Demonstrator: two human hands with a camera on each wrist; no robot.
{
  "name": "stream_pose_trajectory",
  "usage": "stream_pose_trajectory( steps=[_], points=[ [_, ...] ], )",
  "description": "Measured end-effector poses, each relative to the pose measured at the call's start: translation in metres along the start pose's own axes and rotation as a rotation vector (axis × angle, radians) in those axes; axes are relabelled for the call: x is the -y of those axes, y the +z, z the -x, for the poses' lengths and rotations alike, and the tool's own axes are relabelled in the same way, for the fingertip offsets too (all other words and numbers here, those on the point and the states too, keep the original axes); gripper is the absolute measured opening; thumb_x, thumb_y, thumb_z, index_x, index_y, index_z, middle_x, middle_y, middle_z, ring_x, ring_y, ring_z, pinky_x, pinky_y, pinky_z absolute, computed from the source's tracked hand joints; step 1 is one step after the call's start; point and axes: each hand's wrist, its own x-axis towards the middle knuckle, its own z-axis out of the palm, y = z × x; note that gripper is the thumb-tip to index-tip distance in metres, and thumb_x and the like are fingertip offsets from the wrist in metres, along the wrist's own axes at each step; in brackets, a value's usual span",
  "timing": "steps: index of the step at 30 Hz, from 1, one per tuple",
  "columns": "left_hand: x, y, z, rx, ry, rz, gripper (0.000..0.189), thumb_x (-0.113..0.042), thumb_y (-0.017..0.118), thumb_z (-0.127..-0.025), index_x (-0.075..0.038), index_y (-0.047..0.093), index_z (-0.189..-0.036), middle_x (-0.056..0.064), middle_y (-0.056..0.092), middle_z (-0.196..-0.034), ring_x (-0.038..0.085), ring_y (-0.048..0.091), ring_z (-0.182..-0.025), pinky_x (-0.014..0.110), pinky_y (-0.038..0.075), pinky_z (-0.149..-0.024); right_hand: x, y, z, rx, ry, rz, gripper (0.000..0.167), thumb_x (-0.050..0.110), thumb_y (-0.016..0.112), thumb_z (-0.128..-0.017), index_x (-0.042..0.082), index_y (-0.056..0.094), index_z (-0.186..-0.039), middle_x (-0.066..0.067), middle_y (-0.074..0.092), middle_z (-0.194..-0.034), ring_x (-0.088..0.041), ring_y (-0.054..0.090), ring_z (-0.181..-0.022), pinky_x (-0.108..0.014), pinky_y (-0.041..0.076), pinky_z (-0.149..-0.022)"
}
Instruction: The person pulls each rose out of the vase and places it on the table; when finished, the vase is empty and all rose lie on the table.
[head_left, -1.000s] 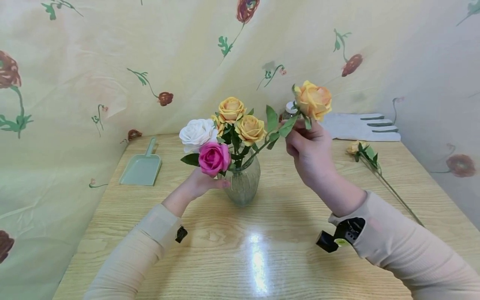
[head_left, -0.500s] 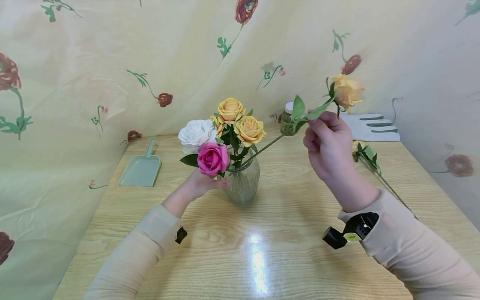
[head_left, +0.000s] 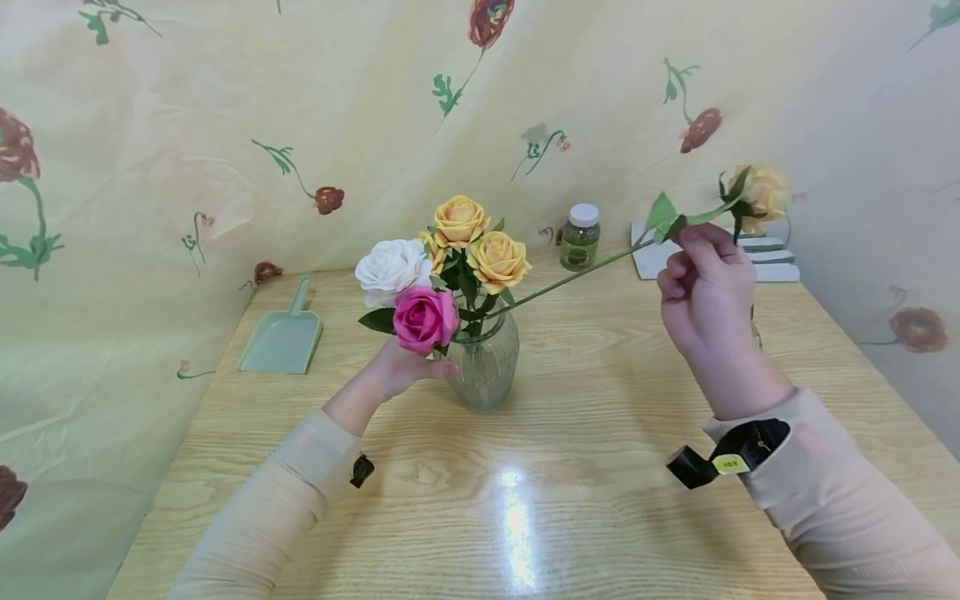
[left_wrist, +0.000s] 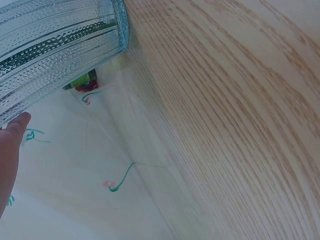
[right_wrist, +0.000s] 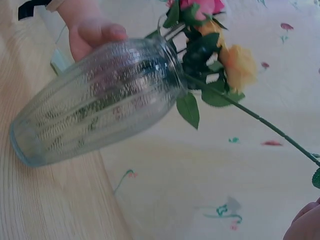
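Note:
A ribbed clear glass vase (head_left: 483, 371) stands upright on the wooden table, filled with a white rose (head_left: 393, 268), a pink rose (head_left: 425, 318) and several yellow roses (head_left: 498, 260). My left hand (head_left: 401, 367) grips its left side below the neck, thumb toward me; the other fingers are mostly hidden. To the right, my right hand (head_left: 708, 292) pinches a paler yellow rose (head_left: 759, 193) by the stem just under its bloom. Its long green stem (right_wrist: 260, 119) slants down leftward, the lower end at the vase's mouth in the right wrist view.
A pale green dustpan (head_left: 282, 340) lies at the left. Behind the vase stands a white-capped jar (head_left: 581, 242). White gloves (head_left: 776, 272) lie at the back right, partly covered by the rose. Flower-patterned cloth (head_left: 375, 100) hangs behind the table.
My right hand has moved right, drawing the yellow rose's bloom away from the vase, so its stem now lies flatter. The jar has come into full view. My left hand stays on the vase.

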Motion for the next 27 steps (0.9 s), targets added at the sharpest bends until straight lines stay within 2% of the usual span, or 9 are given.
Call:
stream_pose_trajectory(
  steps=[7,9,17,23,27],
  points=[
    [0.001,-0.001,0.000,0.008,0.003,-0.012,0.084,-0.026,0.085,-0.067,-0.002,0.039,-0.134,0.016,0.044,-0.131,0.029,0.038,-0.126,0.047,0.029,-0.107,0.015,-0.022,-0.011,-0.082,-0.030,0.023,0.008,-0.009,0.059,-0.087,-0.003,0.056,-0.082,-0.013,0.063,-0.074,-0.015,0.041,-0.049,-0.018,0.019,-0.042],
    [0.002,-0.001,0.000,0.010,0.005,-0.001,0.085,-0.026,0.085,-0.067,-0.003,0.038,-0.135,0.016,0.044,-0.131,0.029,0.038,-0.126,0.047,0.029,-0.107,0.019,-0.029,-0.014,-0.097,-0.043,0.047,0.007,-0.009,0.059,-0.086,-0.003,0.056,-0.083,-0.013,0.062,-0.073,-0.014,0.041,-0.048,-0.018,0.020,-0.042],
    [0.003,0.000,0.000,0.005,0.010,0.028,0.074,-0.007,0.082,-0.071,-0.002,0.040,-0.132,0.014,0.045,-0.130,0.027,0.040,-0.125,0.045,0.031,-0.106,0.032,-0.055,-0.031,-0.172,-0.062,0.196,0.013,-0.005,0.066,-0.083,-0.004,0.056,-0.092,-0.010,0.059,-0.073,-0.013,0.041,-0.047,-0.018,0.025,-0.039],
    [0.004,0.000,0.000,0.006,0.010,0.027,0.072,-0.004,0.080,-0.071,-0.002,0.042,-0.131,0.014,0.045,-0.131,0.027,0.040,-0.125,0.045,0.031,-0.106,0.039,-0.075,-0.042,-0.209,-0.067,0.267,0.006,-0.009,0.064,-0.083,-0.004,0.060,-0.083,-0.009,0.058,-0.071,-0.013,0.039,-0.043,-0.020,0.014,-0.042],
    [0.005,0.000,-0.001,0.007,0.014,0.029,0.070,-0.004,0.080,-0.070,-0.002,0.043,-0.130,0.014,0.045,-0.130,0.027,0.040,-0.124,0.045,0.031,-0.106,0.045,-0.090,-0.045,-0.229,-0.074,0.368,0.005,-0.008,0.067,-0.081,-0.003,0.065,-0.080,-0.006,0.054,-0.080,-0.011,0.042,-0.044,-0.020,0.015,-0.039]
  ],
)
